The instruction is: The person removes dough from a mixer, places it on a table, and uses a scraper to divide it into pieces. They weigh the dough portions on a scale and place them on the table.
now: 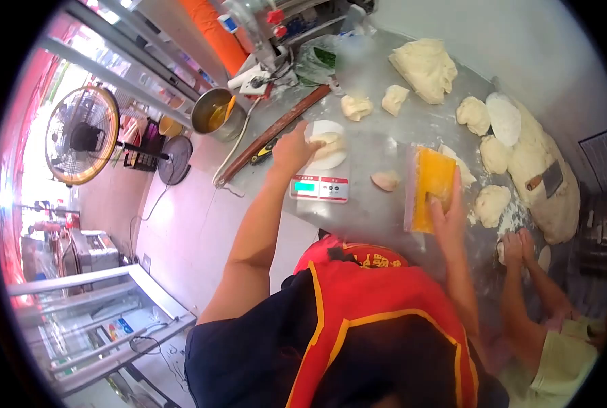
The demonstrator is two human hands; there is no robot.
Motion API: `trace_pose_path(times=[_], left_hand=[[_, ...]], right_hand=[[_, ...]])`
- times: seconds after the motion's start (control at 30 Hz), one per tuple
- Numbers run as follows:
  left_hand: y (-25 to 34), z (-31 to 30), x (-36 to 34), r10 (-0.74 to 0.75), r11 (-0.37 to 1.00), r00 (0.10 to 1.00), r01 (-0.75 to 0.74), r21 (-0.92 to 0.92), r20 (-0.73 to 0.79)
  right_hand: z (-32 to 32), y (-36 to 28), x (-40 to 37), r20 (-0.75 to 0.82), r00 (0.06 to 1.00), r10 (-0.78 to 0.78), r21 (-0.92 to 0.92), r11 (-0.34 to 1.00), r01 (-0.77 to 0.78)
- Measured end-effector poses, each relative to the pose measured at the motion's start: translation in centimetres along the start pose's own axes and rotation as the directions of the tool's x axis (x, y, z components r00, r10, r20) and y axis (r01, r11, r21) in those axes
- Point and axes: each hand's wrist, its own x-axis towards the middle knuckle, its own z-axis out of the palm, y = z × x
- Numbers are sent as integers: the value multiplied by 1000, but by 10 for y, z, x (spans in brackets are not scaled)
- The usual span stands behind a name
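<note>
My left hand (294, 148) is at a white plate (329, 163) on the digital scale (320, 188), its fingers on a small piece of dough (327, 147). The scale's display glows green. My right hand (446, 212) grips a yellow rectangular block (433, 180) by its right side, the thumb lying over its face. Between the scale and the block lies a small dough piece (385, 180). The block has a pale, clear-looking left edge.
Several dough lumps (422, 68) and a large dough mass (538, 163) with a scraper (552, 179) lie right. A co-worker's hands (514, 246) press dough at lower right. Left are a wooden stick (273, 136), a knife (264, 152) and a metal pot (218, 115).
</note>
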Motion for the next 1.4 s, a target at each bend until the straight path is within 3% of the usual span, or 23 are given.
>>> trace_pose_path(times=[0.07, 0.17, 0.23, 0.3, 0.4, 0.5, 0.6, 0.9, 1.07, 1.17, 1.27, 1.33, 1.37, 1.4], left_hand=[[-2, -15, -2, -27, 1000, 999, 27, -8, -45], [-31, -13, 3, -50, 945, 990, 4, -326, -132], [-40, -15, -4, -141, 677, 989, 130, -724, 46], [-42, -19, -14, -184, 270, 965, 233, -934, 187], [-46, -27, -24, -86, 168, 961, 274, -947, 263], [-27, -40, -40, -253, 327, 936, 319, -890, 243], [-43, -23, -31, -235, 563, 958, 270, -781, 162], [-28, 2, -32, -106, 601, 988, 154, -784, 113], [-3, 15, -29, -117, 273, 979, 195, -942, 168], [3, 33, -18, -103, 23, 987, 129, -991, 126], [2, 42, -20, -157, 556, 987, 111, -824, 27], [2, 48, -27, -49, 897, 957, -83, -434, -285], [2, 49, -29, 61, 975, 912, -142, -172, -405], [3, 49, -30, 37, 983, 919, -103, -150, -392]], right_hand=[[2, -3, 3, 10, 1000, 18, 28, 999, -18], [8, -1, 4, -15, 999, -35, 52, 998, 36], [9, -7, 2, 12, 1000, -10, 38, 999, 10], [9, -10, 1, 30, 1000, -1, 45, 999, -1], [11, -12, 0, 33, 999, -42, 80, 996, 40], [14, -10, -1, 23, 995, -93, 94, 991, 91], [11, -12, -1, 55, 997, -60, 108, 993, 54], [11, -17, -6, 66, 997, -37, 100, 994, 30], [17, -11, -8, 51, 994, -93, 102, 991, 88], [16, -21, -9, 121, 991, -63, -23, 998, 66], [28, -23, -8, 141, 987, -82, -22, 996, 86], [39, -23, -3, 126, 979, -159, -6, 987, 161], [45, -26, 1, 110, 971, -210, 4, 977, 211], [49, -30, 4, 145, 971, -187, 37, 982, 184]])
